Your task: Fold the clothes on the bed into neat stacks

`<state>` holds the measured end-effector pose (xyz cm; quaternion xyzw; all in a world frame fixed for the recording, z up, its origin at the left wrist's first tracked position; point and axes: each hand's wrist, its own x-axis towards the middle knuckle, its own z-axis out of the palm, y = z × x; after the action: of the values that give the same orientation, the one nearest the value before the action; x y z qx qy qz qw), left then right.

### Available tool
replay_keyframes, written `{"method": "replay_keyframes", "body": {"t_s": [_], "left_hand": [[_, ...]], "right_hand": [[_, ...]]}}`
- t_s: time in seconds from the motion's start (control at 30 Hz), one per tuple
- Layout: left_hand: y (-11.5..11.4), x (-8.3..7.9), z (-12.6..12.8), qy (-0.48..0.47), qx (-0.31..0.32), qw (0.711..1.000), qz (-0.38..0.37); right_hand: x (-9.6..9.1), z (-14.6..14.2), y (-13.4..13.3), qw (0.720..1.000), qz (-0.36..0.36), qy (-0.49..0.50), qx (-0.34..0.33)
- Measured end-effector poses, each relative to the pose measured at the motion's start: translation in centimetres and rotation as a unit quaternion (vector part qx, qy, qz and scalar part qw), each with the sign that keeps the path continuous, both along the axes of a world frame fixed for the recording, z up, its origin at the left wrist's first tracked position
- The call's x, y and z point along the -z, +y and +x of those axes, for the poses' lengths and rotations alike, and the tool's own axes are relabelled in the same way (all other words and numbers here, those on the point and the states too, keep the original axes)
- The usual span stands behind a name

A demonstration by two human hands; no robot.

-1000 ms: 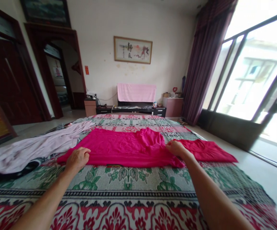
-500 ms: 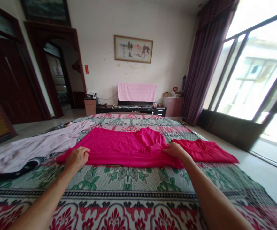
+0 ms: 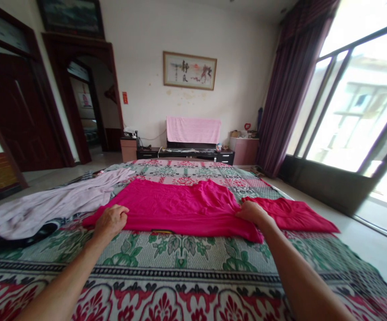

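A bright pink shirt [image 3: 169, 203] lies spread sideways across a patterned bedcover [image 3: 180, 254], with wrinkles toward its right end. My left hand [image 3: 112, 221] is closed on its near left part, fingers curled into the fabric. At the near right part, my right hand [image 3: 251, 212] pinches the cloth between thumb and fingers. Past that hand lies a folded red garment [image 3: 297, 215]. A small dark strip [image 3: 162, 231] shows at the pink shirt's near edge; what it is I cannot tell.
A pale pink crumpled garment [image 3: 56, 207] lies at left over a black-and-white item [image 3: 42, 232]. Beyond the bed stand a low black cabinet [image 3: 148, 154] and a screen draped with a pink towel [image 3: 193, 129]. A purple curtain [image 3: 280, 98] hangs at right.
My right hand has shifted slightly right, and the shirt's near right corner has moved right and closer to me. My left hand keeps its hold. The view has turned slightly.
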<state>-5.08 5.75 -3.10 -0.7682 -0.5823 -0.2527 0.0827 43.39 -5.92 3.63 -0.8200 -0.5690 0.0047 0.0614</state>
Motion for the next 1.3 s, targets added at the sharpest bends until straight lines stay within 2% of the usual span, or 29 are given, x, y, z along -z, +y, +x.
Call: {"method": "replay_keyframes", "body": {"t_s": [0.07,0.13,0.27,0.37,0.47,0.87,1.03,1.17,1.3], "left_hand": [[0.0,0.0,0.0,-0.009,-0.005,1.000,0.000],[0.0,0.1,0.0,-0.013,-0.007,1.000,0.001],[0.1,0.2,0.0,-0.011,-0.009,1.000,-0.001],[0.1,0.1,-0.1,-0.003,0.000,1.000,0.001],[0.2,0.1,-0.1,0.002,-0.001,1.000,0.005],[0.4,0.4,-0.3,0.019,-0.003,1.000,0.021],[0.3,0.3,-0.3,0.014,0.003,0.999,0.029],[0.2,0.2,-0.2,0.014,0.004,1.000,0.027],[0.3,0.3,-0.3,0.014,0.013,1.000,0.025]], "right_hand": [[-0.5,-1.0,-0.2,1.000,0.000,-0.009,0.029],[-0.9,-2.7,-0.3,0.999,0.038,-0.021,0.015],[-0.7,-6.9,-0.1,0.987,0.112,-0.059,-0.101],[0.2,-9.3,0.2,0.979,0.099,-0.057,-0.166],[1.4,-10.5,0.4,0.975,0.079,-0.029,-0.205],[3.6,-10.6,0.6,0.962,0.119,0.033,-0.242],[4.2,-10.6,0.7,0.960,0.138,0.061,-0.238],[2.9,-10.5,0.1,0.962,0.157,0.046,-0.220],[0.6,-7.9,-0.4,0.969,0.199,0.030,-0.140]]}}
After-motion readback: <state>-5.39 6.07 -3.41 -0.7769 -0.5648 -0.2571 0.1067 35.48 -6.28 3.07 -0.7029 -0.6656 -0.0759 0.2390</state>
